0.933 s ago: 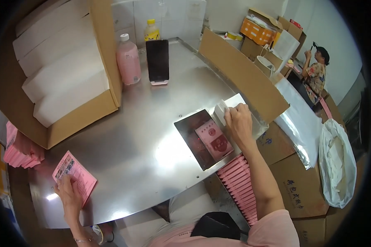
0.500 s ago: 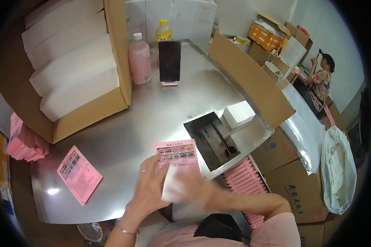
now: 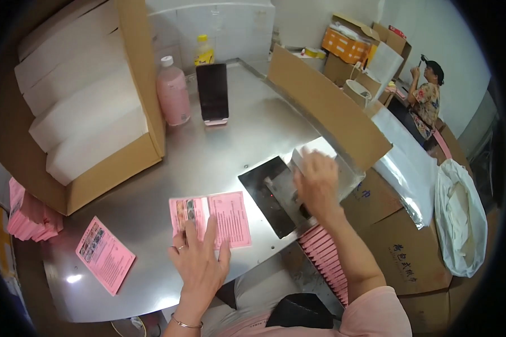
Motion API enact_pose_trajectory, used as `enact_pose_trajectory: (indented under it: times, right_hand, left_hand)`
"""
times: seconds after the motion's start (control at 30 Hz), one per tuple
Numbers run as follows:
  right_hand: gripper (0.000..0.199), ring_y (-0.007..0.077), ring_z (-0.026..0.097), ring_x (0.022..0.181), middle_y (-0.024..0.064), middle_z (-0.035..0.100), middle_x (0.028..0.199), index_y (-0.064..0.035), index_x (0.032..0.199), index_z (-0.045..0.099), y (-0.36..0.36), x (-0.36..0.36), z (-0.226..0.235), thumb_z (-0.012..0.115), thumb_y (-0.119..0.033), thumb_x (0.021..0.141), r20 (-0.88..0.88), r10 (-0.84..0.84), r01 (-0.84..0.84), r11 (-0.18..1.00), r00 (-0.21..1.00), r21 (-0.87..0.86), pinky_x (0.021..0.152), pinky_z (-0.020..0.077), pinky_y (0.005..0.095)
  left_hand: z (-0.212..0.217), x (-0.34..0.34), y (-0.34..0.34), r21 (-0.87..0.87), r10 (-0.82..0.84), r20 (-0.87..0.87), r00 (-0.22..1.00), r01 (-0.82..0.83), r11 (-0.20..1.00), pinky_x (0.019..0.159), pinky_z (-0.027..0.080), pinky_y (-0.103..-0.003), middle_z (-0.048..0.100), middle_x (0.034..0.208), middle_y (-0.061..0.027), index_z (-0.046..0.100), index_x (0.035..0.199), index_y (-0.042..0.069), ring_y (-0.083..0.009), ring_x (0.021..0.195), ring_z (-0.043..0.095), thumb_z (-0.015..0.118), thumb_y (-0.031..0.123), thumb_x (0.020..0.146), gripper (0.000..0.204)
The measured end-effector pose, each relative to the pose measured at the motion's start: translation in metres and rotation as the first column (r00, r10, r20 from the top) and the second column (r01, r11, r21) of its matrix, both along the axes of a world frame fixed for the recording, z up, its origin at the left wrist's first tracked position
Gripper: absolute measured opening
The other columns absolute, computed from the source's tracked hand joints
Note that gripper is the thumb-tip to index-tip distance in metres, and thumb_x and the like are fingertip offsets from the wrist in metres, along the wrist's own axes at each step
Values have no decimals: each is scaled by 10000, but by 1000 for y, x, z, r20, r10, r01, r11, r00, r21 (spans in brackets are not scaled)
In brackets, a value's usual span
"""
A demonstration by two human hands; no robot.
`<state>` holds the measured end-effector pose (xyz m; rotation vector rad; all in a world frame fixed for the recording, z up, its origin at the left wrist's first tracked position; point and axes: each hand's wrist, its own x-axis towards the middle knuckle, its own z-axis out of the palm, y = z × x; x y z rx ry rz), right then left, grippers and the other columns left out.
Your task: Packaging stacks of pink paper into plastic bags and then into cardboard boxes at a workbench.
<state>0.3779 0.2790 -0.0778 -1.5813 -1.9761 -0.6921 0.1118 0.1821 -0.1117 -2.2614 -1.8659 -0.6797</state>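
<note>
Since the earlier frame the right hand point(image 3: 319, 182) has moved from the lower middle to the white paper stack point(image 3: 326, 147) right of centre, while the left hand point(image 3: 200, 264) now rests on the pink sheet point(image 3: 229, 220), which has turned and shows a white strip point(image 3: 204, 211) across it. That sheet lies at the lower middle of the frame on the steel tabletop point(image 3: 152, 177), left of the dark recess point(image 3: 253, 178). The left fingers are splayed and rest on it, grasping nothing. The right fingers curl over the stack's near side; blur hides whether they pinch a piece, so I cannot tell. A second pink sheet point(image 3: 105, 256) lies at lower left, untouched. The pink paper looks thin and light, fairly crisp, likely to skid on smooth metal and crease if squeezed; best pinned with flat fingertips and lifted by an outer edge. The white paper seems softer, easier to tear, better pinched at a corner.
</note>
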Motion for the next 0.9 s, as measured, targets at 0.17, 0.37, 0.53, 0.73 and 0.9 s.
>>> enact_pose_trajectory:
  times: [0.17, 0.37, 0.53, 0.73, 0.9]
  right_hand:
    - [148, 288, 554, 901, 122, 577, 892, -28, 906, 710, 27, 42, -28, 648, -158, 872, -126, -41, 36, 998, 991, -48, 794, 429, 440]
    - [146, 307, 543, 841, 134, 568, 803, -13, 814, 716, 29, 43, -22, 630, -119, 866, -268, 9, -17, 999, 963, -31, 738, 445, 421]
    - [156, 316, 552, 880, 139, 582, 841, -34, 955, 722, 28, 50, -29, 617, -76, 847, -283, 9, -19, 999, 959, -33, 779, 455, 422]
    - [418, 366, 604, 1042, 189, 616, 1191, -5, 1199, 614, 5, 19, -25, 599, 13, 782, -232, 264, -261, 964, 936, 45, 887, 484, 449]
    - [343, 376, 608, 1074, 220, 601, 1147, -44, 1145, 615, -112, -79, -39, 602, -148, 819, -83, 812, -812, 563, 578, -152, 1081, 299, 654]
  left_hand:
    - [-2, 3, 12, 37, 18, -76, 997, -15, 999, 845, 349, -486, 505, 1263, -220, 620, 1207, 101, -381, 1044, 463, 695, 484, 786, 574]
    - [11, -10, 10, -58, 34, -68, 997, -38, 998, 822, 341, -504, 521, 1153, -202, 609, 1124, 23, -361, 951, 466, 700, 618, 744, 712]
    - [9, -16, 11, -74, -2, 1, 1000, 2, 997, 768, 393, -492, 532, 1119, -202, 612, 1124, 28, -361, 916, 491, 716, 509, 767, 608]
    - [-5, 0, 5, 33, -345, 134, 929, 344, 938, 784, 455, -488, 535, 1026, -182, 622, 1163, 31, -372, 924, 523, 674, 157, 723, 460]
    - [24, -14, 3, -219, -240, 204, 949, 283, 934, 817, 416, -423, 510, 990, -183, 507, 1390, 88, -348, 946, 497, 747, 236, 669, 774]
